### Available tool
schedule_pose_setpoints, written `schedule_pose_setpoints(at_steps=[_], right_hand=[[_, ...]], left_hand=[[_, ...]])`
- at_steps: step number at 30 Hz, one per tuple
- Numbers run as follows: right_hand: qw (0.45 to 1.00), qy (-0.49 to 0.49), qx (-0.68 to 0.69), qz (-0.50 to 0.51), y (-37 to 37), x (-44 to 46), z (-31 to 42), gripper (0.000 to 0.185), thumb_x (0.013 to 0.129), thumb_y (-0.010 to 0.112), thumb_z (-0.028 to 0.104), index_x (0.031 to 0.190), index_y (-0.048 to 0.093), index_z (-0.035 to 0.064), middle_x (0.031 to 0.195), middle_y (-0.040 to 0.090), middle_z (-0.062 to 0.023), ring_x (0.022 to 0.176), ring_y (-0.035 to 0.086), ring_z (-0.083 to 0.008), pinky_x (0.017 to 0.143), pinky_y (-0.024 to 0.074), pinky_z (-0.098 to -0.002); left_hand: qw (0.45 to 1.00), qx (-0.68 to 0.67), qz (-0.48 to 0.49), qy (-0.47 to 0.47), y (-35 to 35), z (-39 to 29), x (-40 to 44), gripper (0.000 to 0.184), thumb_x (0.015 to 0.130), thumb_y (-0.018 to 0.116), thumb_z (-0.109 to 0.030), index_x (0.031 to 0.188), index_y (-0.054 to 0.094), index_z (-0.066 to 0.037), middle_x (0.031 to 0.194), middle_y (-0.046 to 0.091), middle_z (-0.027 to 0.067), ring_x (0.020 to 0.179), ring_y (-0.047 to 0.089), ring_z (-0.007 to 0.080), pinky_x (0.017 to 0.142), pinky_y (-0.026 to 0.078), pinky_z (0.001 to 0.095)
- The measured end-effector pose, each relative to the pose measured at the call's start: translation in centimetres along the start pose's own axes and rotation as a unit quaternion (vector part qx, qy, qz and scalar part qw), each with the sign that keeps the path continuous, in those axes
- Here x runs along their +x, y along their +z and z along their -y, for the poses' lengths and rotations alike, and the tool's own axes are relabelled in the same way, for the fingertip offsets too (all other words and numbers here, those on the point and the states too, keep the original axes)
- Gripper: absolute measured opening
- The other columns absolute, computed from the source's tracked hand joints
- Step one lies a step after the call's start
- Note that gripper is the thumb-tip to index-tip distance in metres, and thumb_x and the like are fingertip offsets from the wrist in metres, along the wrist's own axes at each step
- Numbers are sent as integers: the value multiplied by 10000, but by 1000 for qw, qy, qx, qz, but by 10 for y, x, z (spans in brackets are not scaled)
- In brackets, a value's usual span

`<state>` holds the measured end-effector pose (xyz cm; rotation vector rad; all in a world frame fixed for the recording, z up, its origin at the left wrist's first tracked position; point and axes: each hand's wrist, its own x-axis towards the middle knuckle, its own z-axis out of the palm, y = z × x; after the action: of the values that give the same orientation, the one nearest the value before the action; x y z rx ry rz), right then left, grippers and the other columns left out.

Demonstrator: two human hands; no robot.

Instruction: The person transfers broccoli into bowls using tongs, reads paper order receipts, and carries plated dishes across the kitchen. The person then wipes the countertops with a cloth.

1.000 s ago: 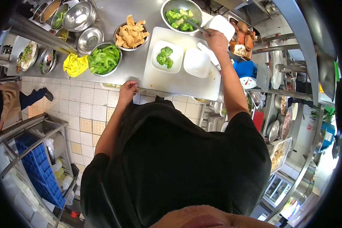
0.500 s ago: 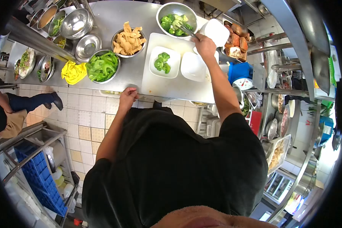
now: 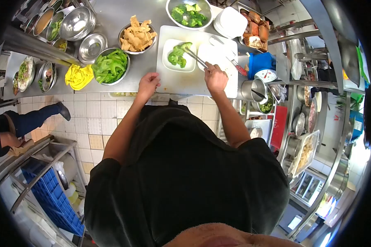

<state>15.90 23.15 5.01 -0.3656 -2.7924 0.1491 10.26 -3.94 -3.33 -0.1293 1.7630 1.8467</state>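
My right hand (image 3: 216, 78) is closed around metal tongs (image 3: 196, 57). The tongs' tips grip a broccoli floret (image 3: 186, 46) over a square white dish (image 3: 165, 61), where more broccoli (image 3: 176, 58) lies. Just right of that dish is a second white dish (image 3: 206, 51), partly behind the tongs; both rest on a white cutting board (image 3: 167, 86). At the back, a metal bowl (image 3: 169, 12) holds more broccoli. By the counter's front edge, left of the board, my left hand (image 3: 149, 85) has its fingers curled in, with nothing visible in them.
Left of the board are a bowl of tan fried pieces (image 3: 138, 36), a bowl of cut green vegetable (image 3: 110, 66) and a yellow cloth (image 3: 78, 77). Stacked white dishes (image 3: 231, 21), browned meat chunks (image 3: 257, 31) and a blue scale (image 3: 261, 64) stand right. Another person's leg (image 3: 37, 115) shows left.
My right hand has moved with the tongs from the broccoli bowl toward me, bringing a floret to the left dish. My left hand has shifted slightly right and onto the counter edge.
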Motion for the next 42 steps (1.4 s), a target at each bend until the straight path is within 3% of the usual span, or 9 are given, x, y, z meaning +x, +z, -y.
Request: schedule_pose_setpoints(at_steps=[5, 12, 13, 17, 21, 31, 34, 38, 42], right_hand=[[999, 19, -10, 36, 4, -26, 8, 273, 745, 686, 230, 1015, 686, 192, 787, 632, -54, 661, 626, -267, 648, 496, -391], [960, 149, 138, 194, -45, 7, -17, 332, 757, 699, 300, 1042, 672, 132, 796, 679, -105, 729, 659, -265, 672, 511, -375], [967, 118, 133, 181, -50, 17, -12, 337, 766, 709, 307, 1032, 678, 103, 734, 660, -112, 661, 636, -250, 637, 494, -352], [958, 90, 114, 247, -50, 51, 16, 334, 795, 644, 329, 1052, 669, 118, 863, 683, -152, 852, 658, -298, 757, 507, -400], [956, 24, 1, 294, -43, 74, 46, 308, 809, 624, 332, 1046, 685, 145, 910, 684, -150, 876, 654, -308, 783, 507, -404], [937, 189, 238, 174, -20, 35, 8, 310, 801, 662, 354, 1013, 693, 130, 761, 668, -148, 780, 652, -301, 722, 499, -388], [966, 157, 161, 129, -35, 99, -14, 399, 820, 595, 417, 1031, 669, 87, 869, 666, -207, 846, 645, -367, 755, 499, -442], [982, 56, -59, 168, 12, 186, -39, 255, 789, 562, 263, 944, 685, 102, 925, 674, -192, 878, 650, -361, 778, 506, -459], [987, 73, 21, 139, -8, 178, -44, 284, 797, 613, 353, 989, 704, 165, 944, 684, -136, 854, 655, -343, 758, 515, -430]], left_hand=[[1000, -11, 5, 4, 13, -12, 10, 257, 883, 578, -151, 1098, 557, -11, 859, 612, 34, 702, 607, 119, 611, 455, 249], [1000, -8, 10, -12, 15, -15, 21, 272, 897, 560, -173, 1118, 549, -17, 919, 622, 50, 725, 610, 128, 639, 468, 254], [1000, -3, 13, -11, 14, -15, 21, 275, 901, 555, -178, 1124, 545, -17, 939, 623, 57, 737, 608, 130, 655, 474, 257], [1000, 1, 11, -22, 16, -19, 23, 251, 900, 553, -172, 1100, 552, -21, 915, 626, 50, 726, 605, 126, 643, 472, 253], [1000, -7, 13, -24, 19, -15, 25, 224, 903, 545, -165, 1077, 561, -25, 905, 627, 46, 715, 602, 125, 635, 471, 250], [999, -11, 0, -41, 26, -24, 33, 208, 934, 530, -214, 1046, 573, -43, 898, 620, 41, 698, 594, 116, 626, 470, 247], [999, -21, -7, -36, 28, -25, 31, 216, 931, 539, -227, 1042, 572, -44, 889, 620, 41, 696, 596, 117, 625, 472, 248], [999, -25, -26, -38, 36, -23, 32, 225, 924, 552, -233, 1053, 560, -49, 892, 620, 42, 694, 597, 116, 626, 473, 249], [998, -35, -35, -41, 39, -18, 32, 242, 906, 568, -223, 1061, 547, -40, 893, 625, 46, 676, 599, 118, 599, 467, 250]])
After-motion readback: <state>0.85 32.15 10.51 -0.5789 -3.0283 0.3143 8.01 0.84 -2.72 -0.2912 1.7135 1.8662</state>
